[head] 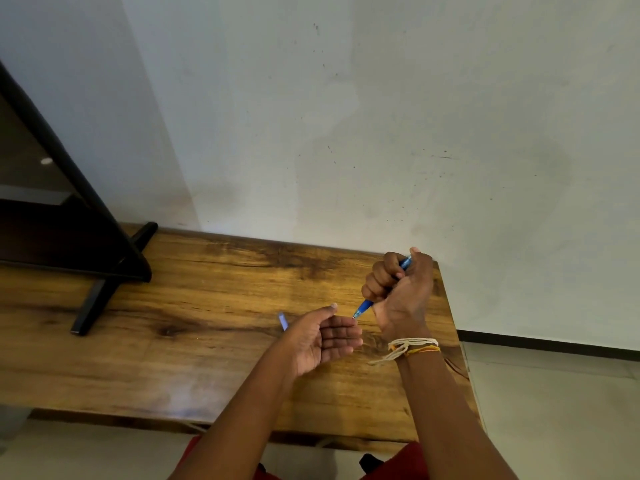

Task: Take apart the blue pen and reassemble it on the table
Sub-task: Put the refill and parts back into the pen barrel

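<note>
My right hand (398, 285) is closed in a fist around the blue pen (364, 307), held above the right part of the wooden table (207, 306). The pen's tip points down-left and its top end pokes out by my thumb. My left hand (322, 337) lies open, palm up, just below the pen's tip, fingers together and holding nothing. A small pale blue piece (283, 321), perhaps the pen's cap, lies on the table behind my left hand, partly hidden by it.
A black frame with a flat foot (104, 282) stands on the table's left part. A white wall (381, 133) rises right behind the table. The table's right edge is close to my right wrist, with tiled floor (554, 393) beyond.
</note>
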Available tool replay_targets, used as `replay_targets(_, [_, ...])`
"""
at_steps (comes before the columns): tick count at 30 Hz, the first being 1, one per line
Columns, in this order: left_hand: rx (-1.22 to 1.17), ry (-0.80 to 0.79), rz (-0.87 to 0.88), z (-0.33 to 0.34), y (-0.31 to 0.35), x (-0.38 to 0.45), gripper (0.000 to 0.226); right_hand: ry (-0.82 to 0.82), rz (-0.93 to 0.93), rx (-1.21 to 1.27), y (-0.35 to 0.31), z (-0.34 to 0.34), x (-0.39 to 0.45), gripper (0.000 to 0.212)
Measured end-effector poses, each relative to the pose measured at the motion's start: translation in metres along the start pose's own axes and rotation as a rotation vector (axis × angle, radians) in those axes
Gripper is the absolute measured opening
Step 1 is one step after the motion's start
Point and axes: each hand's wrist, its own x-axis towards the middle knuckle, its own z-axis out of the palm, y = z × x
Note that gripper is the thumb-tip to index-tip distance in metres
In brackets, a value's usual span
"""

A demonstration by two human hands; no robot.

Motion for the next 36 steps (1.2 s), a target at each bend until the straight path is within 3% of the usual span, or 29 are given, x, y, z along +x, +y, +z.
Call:
replay_targets(15, [-0.066,-0.111,0.028,-0.005,0.003,0.001,0.033,0.105,0.119,0.403,0.0,-0.024,0.008,0.058])
replay_targets(27, [-0.083,-0.136,0.044,-0.011,0.004,0.003,0.032,0.177,0.129,0.425,0.002,-0.026,0.008,0.044])
replay_targets(36, [0.053,-0.116,0.077,-0.01,0.002,0.002,0.021,0.108,0.132,0.354,0.0,-0.02,0.007,0.053])
